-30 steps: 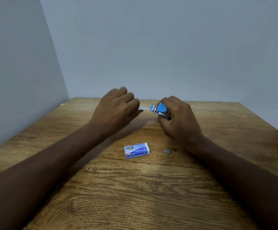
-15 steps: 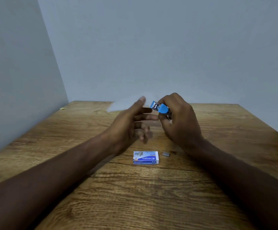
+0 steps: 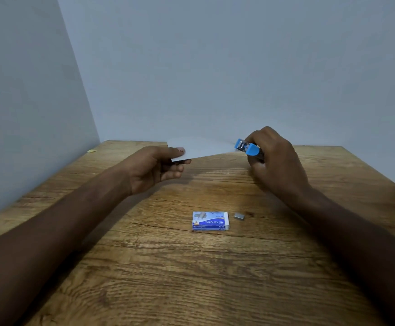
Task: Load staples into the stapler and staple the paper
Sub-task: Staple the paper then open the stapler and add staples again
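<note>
My left hand [image 3: 155, 167] pinches the left edge of a white sheet of paper [image 3: 203, 148], held flat above the wooden table [image 3: 191, 278]. My right hand [image 3: 275, 161] grips a small blue stapler [image 3: 248, 148], whose mouth meets the paper's right corner. On the table nearer to me lies a blue and white staple box [image 3: 210, 221]. A short grey strip of staples [image 3: 239, 216] rests just to its right.
Grey walls stand at the left and the far side of the table, meeting in a corner. A tiny yellow scrap [image 3: 91, 151] lies at the table's far left edge.
My left hand has turned palm up and drawn to the left, spreading the paper out flat. The right hand with the stapler has shifted right, to the paper's corner.
</note>
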